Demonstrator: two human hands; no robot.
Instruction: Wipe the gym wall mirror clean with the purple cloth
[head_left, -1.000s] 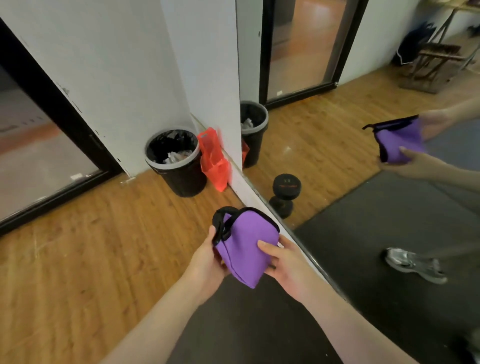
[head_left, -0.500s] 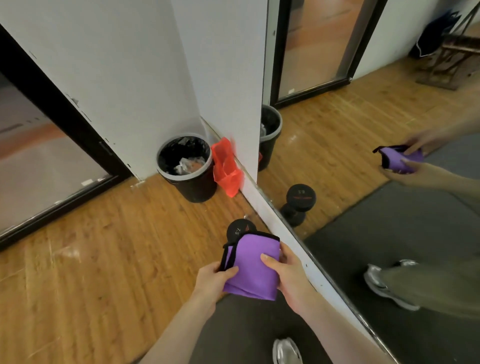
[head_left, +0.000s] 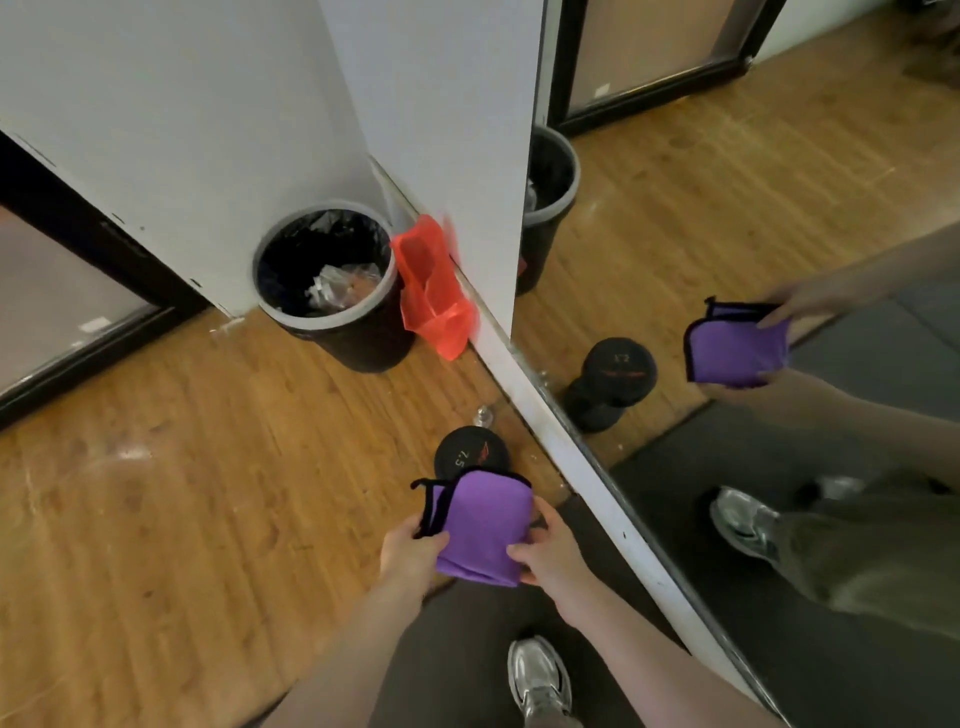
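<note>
The purple cloth (head_left: 480, 525), folded and edged in black, was held low in front of the body, over the wooden floor (head_left: 156, 493) and short of the glass. To the far left a dark-framed door (head_left: 78, 270) was seen, and then a black waste bin (head_left: 327, 286) with litter in it, standing against the white wall. Just beside the bin an orange plastic bag (head_left: 434, 291) was propped at the wall's foot. Nearer, a black dumbbell (head_left: 470, 453) marked 7.5 lay on the floor, partly hidden behind the cloth. The left hand (head_left: 410, 553) was closed on the cloth's black-trimmed left edge in a pinching grip; the right hand (head_left: 548, 553) was curled round its right side and lower corner, thumb on top. To the right the gym wall mirror (head_left: 727, 208) rose from a white sill, untouched, so no wiping was judged begun. A stumble was judged possible, since the dumbbell lay close to the mirror's foot and near the shoe (head_left: 540, 680). Streaks could also be left if the thick fold were pressed unevenly.
</note>
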